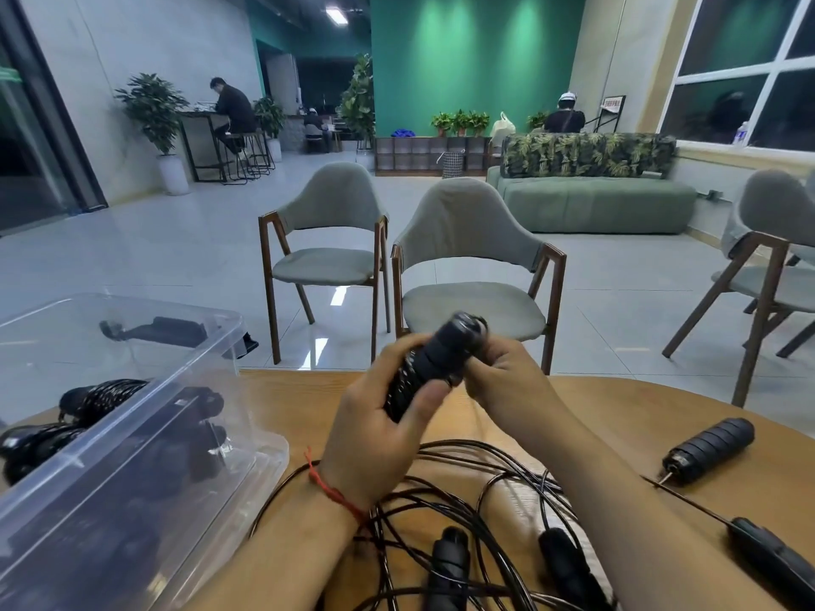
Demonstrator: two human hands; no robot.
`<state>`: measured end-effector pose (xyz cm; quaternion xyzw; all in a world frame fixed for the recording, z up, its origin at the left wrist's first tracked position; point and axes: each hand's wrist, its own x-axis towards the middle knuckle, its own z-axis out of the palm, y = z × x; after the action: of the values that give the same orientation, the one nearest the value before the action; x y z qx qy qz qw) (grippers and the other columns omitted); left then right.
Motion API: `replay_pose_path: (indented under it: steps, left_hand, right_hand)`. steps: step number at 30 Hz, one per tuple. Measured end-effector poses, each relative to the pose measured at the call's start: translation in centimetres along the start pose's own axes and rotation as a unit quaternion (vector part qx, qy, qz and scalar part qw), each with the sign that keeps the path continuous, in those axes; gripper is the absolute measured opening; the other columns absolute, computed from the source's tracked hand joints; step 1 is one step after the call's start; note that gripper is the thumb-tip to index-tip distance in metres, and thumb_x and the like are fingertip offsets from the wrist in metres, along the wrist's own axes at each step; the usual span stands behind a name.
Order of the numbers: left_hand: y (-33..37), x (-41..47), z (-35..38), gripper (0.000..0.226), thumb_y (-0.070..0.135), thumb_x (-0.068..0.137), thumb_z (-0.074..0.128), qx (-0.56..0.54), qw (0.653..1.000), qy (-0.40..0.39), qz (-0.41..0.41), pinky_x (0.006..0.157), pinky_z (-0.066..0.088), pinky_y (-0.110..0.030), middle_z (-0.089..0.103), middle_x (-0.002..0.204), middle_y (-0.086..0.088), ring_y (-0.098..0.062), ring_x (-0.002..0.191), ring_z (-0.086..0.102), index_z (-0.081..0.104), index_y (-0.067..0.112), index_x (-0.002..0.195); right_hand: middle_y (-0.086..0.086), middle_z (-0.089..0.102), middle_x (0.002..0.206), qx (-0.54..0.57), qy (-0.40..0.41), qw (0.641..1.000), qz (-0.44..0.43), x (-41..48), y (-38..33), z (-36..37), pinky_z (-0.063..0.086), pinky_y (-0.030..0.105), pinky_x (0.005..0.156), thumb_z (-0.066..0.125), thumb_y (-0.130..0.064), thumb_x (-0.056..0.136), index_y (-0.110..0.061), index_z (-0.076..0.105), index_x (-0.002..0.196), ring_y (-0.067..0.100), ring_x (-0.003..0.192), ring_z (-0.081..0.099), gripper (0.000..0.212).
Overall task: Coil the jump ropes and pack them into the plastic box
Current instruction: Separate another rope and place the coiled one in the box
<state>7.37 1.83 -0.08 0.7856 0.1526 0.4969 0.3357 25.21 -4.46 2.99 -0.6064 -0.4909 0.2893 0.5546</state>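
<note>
Centrally, ribbed black cylindrical handle [434, 363] of a jump rope held above the smooth wooden table [617, 416]: left grip [375, 425] curled round its lower half, thumb across the ridges; right grip [507, 381] pinching near its blurred upper cap. Below, thin glossy cord [441, 491] in loose tangled loops on the table. At left, clear plastic box [79, 460] holding dark coiled ropes [176, 434]

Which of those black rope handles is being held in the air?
The ribbed handle gripped by the left hand, its top end held by the right hand. The rest lie on the wooden table.
</note>
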Motion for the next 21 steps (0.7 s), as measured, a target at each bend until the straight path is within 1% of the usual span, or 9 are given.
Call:
replay_pose_path:
  steps: [2,5,7,9,11,13,15,18,21]
  left_hand:
    - [-0.3,0.4,-0.2,0.041,0.059,0.104,0.053,-0.029,0.995,0.062,-0.074,0.065,0.059,-0.029,0.069,0.097,0.007,-0.019,0.083,0.07,0.055,0.035,0.137]
    - [-0.7,1.0,-0.6,0.025,0.055,0.105,0.053,-0.071,0.977,0.118,-0.165,0.063,0.061,-0.042,0.07,0.095,0.005,-0.022,0.081,0.07,0.056,0.042,0.127]
    - [-0.7,1.2,-0.5,0.026,0.056,0.104,0.051,-0.117,0.962,0.124,-0.211,0.061,0.058,-0.043,0.071,0.09,0.006,-0.027,0.08,0.068,0.058,0.04,0.124]
    - [-0.7,1.4,-0.5,0.03,0.056,0.104,0.048,-0.157,0.95,0.121,-0.242,0.062,0.055,-0.043,0.069,0.086,0.009,-0.025,0.079,0.065,0.058,0.035,0.123]
    - [-1.0,1.3,-0.6,0.025,0.052,0.107,0.048,-0.153,0.95,0.108,-0.251,0.064,0.054,-0.042,0.069,0.087,0.008,-0.023,0.08,0.064,0.057,0.036,0.124]
    - [-1.5,1.3,-0.6,0.02,0.05,0.109,0.05,-0.115,0.958,0.091,-0.247,0.068,0.056,-0.043,0.069,0.095,0.004,-0.024,0.085,0.066,0.055,0.042,0.126]
    - [-1.9,1.2,-0.6,0.025,0.05,0.107,0.052,-0.066,0.966,0.07,-0.24,0.074,0.059,-0.042,0.068,0.102,0.001,-0.02,0.09,0.067,0.051,0.043,0.131]
    - [-1.8,1.1,-0.4,0.031,0.049,0.106,0.055,-0.014,0.974,0.044,-0.223,0.08,0.056,-0.035,0.067,0.107,0.004,-0.006,0.092,0.065,0.049,0.042,0.136]
    - [-1.7,0.8,-0.2,0.029,0.051,0.107,0.053,0.055,0.98,-0.008,-0.192,0.084,0.056,-0.035,0.069,0.105,0.011,0.0,0.095,0.065,0.049,0.051,0.136]
  right_hand:
    - [-0.013,0.066,0.071,-0.076,-0.003,0.997,-0.03,-0.6,-0.6,-0.1,0.043,0.024,0.072,0.06,-0.036,0.108,-0.022,0.077,0.094,-0.002,0.069,0.057,0.026]
    - [-0.015,0.068,0.072,-0.206,-0.002,0.976,-0.071,-0.8,-1.2,-0.3,0.044,0.028,0.068,0.06,-0.045,0.107,-0.032,0.074,0.093,0.003,0.073,0.061,0.024]
    - [-0.013,0.065,0.072,-0.305,-0.002,0.947,-0.101,-1.0,-1.5,-0.1,0.043,0.03,0.063,0.059,-0.049,0.106,-0.035,0.07,0.094,0.006,0.072,0.06,0.022]
    - [-0.019,0.061,0.072,-0.334,0.003,0.934,-0.123,-1.3,-2.1,-0.1,0.037,0.023,0.06,0.058,-0.046,0.107,-0.037,0.069,0.1,0.001,0.074,0.059,0.016]
    - [-0.023,0.06,0.077,-0.356,-0.002,0.924,-0.14,-1.7,-2.9,-0.1,0.035,0.017,0.06,0.058,-0.044,0.107,-0.036,0.07,0.107,-0.001,0.077,0.059,0.014]
    - [-0.019,0.066,0.085,-0.399,-0.01,0.903,-0.161,-1.9,-3.5,-0.3,0.041,0.02,0.064,0.058,-0.043,0.107,-0.033,0.07,0.113,0.003,0.08,0.061,0.016]
    - [-0.016,0.071,0.095,-0.44,-0.021,0.878,-0.186,-2.0,-4.2,-0.4,0.041,0.02,0.066,0.056,-0.045,0.108,-0.033,0.071,0.117,0.006,0.085,0.061,0.021]
    - [-0.016,0.07,0.097,-0.48,-0.036,0.849,-0.219,-2.1,-4.9,-0.7,0.036,0.017,0.066,0.05,-0.048,0.11,-0.036,0.072,0.114,0.007,0.087,0.06,0.025]
    - [-0.015,0.067,0.096,-0.504,-0.058,0.825,-0.249,-2.0,-5.2,-0.8,0.043,0.025,0.066,0.047,-0.049,0.11,-0.035,0.073,0.11,0.008,0.084,0.059,0.029]
